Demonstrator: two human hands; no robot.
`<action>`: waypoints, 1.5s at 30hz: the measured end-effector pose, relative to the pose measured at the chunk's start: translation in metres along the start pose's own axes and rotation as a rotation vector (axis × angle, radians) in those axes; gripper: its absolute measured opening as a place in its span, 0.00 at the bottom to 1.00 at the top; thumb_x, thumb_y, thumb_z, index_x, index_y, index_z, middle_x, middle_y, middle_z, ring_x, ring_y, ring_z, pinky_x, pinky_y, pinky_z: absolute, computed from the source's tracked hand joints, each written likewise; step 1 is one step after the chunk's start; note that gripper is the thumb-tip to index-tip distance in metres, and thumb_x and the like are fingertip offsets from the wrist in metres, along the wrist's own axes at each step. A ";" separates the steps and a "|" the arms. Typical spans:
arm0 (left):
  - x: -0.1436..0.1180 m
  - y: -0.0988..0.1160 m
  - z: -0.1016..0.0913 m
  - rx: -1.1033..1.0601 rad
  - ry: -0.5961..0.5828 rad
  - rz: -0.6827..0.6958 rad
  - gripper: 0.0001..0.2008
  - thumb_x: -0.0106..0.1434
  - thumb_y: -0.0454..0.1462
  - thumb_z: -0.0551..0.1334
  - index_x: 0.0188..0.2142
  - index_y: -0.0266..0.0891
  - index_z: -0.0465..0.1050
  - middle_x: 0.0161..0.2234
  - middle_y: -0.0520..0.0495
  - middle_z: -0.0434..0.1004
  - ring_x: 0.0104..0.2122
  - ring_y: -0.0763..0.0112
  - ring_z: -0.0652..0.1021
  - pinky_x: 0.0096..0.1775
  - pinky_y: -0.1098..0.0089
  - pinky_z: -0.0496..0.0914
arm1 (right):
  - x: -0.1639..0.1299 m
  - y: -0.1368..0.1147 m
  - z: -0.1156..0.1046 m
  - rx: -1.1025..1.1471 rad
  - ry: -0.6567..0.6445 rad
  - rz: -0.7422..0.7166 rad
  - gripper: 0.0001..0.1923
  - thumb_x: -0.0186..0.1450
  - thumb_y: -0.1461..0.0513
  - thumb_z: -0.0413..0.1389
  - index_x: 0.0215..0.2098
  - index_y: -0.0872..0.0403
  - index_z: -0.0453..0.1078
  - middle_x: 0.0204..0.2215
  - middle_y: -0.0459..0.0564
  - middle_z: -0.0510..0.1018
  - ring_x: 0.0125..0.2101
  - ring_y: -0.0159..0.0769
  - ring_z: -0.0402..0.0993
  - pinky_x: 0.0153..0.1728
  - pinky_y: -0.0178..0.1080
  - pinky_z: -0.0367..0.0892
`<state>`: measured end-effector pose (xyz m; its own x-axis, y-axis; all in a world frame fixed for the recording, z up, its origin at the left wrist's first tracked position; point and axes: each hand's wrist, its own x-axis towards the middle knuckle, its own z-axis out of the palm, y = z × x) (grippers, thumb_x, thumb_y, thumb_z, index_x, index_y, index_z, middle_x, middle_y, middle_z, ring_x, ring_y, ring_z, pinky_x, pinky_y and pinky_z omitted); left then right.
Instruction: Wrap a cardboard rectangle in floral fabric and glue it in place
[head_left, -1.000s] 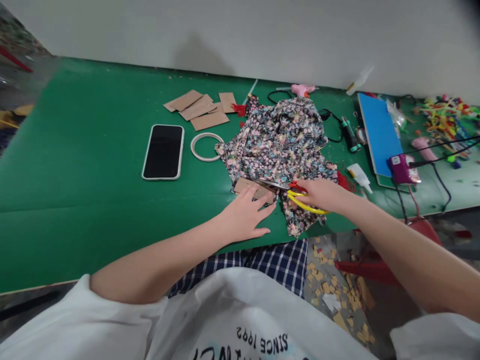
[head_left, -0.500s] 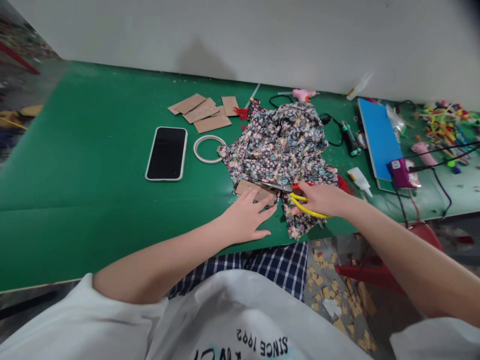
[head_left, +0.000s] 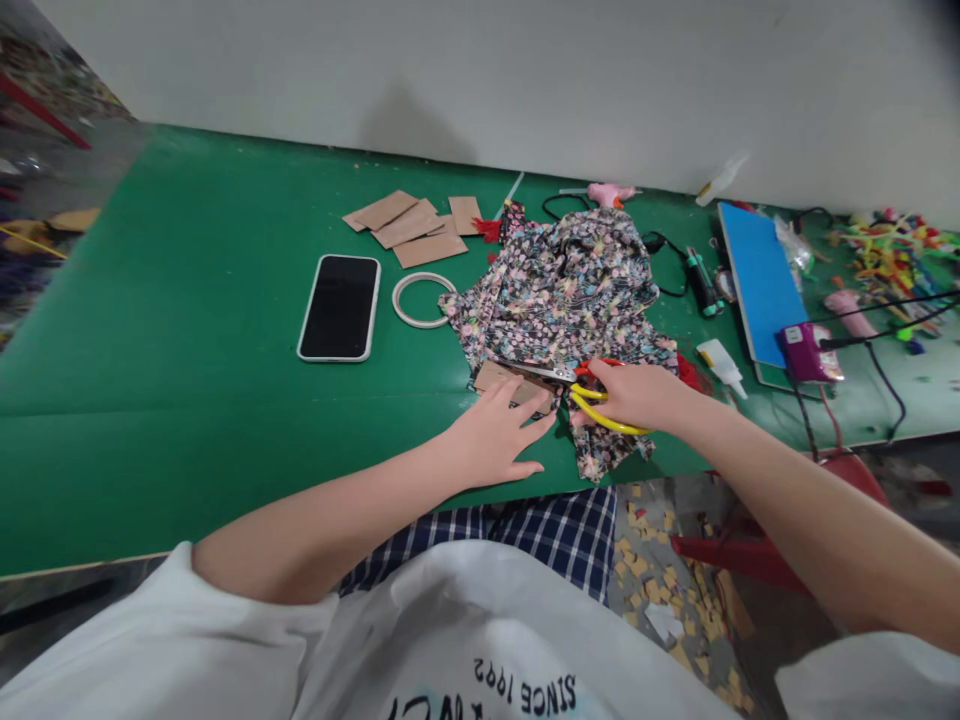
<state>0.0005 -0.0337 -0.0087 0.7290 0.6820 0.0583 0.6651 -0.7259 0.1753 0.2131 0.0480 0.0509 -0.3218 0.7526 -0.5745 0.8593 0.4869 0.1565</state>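
My right hand [head_left: 634, 394] grips yellow-and-red-handled scissors [head_left: 581, 388], whose blades point left along the near edge of a crumpled floral fabric [head_left: 562, 290]. My left hand [head_left: 491, 436] lies flat with fingers spread, pressing a small cardboard piece [head_left: 499, 377] and the fabric edge onto the green table [head_left: 187, 330]. The blades lie over that cardboard, just beyond my left fingertips.
A black phone [head_left: 340, 306] and a white ring [head_left: 421, 299] lie left of the fabric, cardboard pieces [head_left: 409, 223] behind them. A glue bottle [head_left: 720, 362], blue board [head_left: 761, 275], purple device [head_left: 806, 348] with cables and a pink glue gun [head_left: 607, 192] sit right. Scraps litter the floor.
The scissors and my right hand have crept a little to the left along the fabric edge. My left hand stays pressed on the cardboard.
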 end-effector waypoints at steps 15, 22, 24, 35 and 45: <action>-0.001 0.000 0.002 -0.013 0.014 0.007 0.32 0.62 0.54 0.52 0.60 0.40 0.57 0.61 0.42 0.55 0.57 0.39 0.57 0.54 0.47 0.54 | 0.006 -0.006 -0.003 0.078 -0.008 -0.003 0.25 0.61 0.44 0.42 0.43 0.54 0.63 0.34 0.56 0.78 0.33 0.47 0.75 0.26 0.36 0.59; 0.000 0.000 0.001 0.002 -0.006 0.008 0.32 0.62 0.54 0.51 0.60 0.40 0.56 0.61 0.41 0.56 0.56 0.37 0.58 0.53 0.47 0.55 | 0.009 0.012 -0.001 0.387 -0.087 -0.111 0.24 0.61 0.42 0.42 0.38 0.52 0.65 0.34 0.51 0.77 0.30 0.38 0.73 0.25 0.33 0.59; 0.000 -0.001 0.000 0.006 -0.014 0.012 0.32 0.62 0.54 0.51 0.61 0.40 0.56 0.61 0.41 0.55 0.56 0.37 0.58 0.54 0.47 0.55 | 0.010 0.017 0.000 0.387 -0.113 -0.124 0.26 0.60 0.41 0.42 0.40 0.51 0.65 0.35 0.51 0.77 0.30 0.38 0.73 0.25 0.34 0.59; 0.000 0.000 0.001 -0.006 0.005 0.012 0.32 0.62 0.54 0.51 0.60 0.40 0.57 0.60 0.41 0.57 0.56 0.38 0.58 0.54 0.47 0.54 | 0.008 0.021 -0.012 0.371 -0.163 -0.160 0.27 0.60 0.42 0.43 0.40 0.51 0.69 0.35 0.52 0.78 0.30 0.40 0.74 0.25 0.35 0.59; 0.000 -0.001 0.003 -0.019 0.008 0.020 0.32 0.61 0.54 0.53 0.60 0.38 0.58 0.61 0.40 0.57 0.57 0.38 0.57 0.55 0.47 0.53 | 0.011 0.010 -0.014 0.084 0.053 -0.043 0.25 0.57 0.42 0.47 0.38 0.51 0.69 0.29 0.51 0.78 0.27 0.41 0.72 0.22 0.35 0.51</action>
<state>0.0003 -0.0337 -0.0113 0.7408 0.6681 0.0694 0.6471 -0.7375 0.1931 0.2132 0.0672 0.0575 -0.3783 0.7552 -0.5353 0.8735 0.4826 0.0635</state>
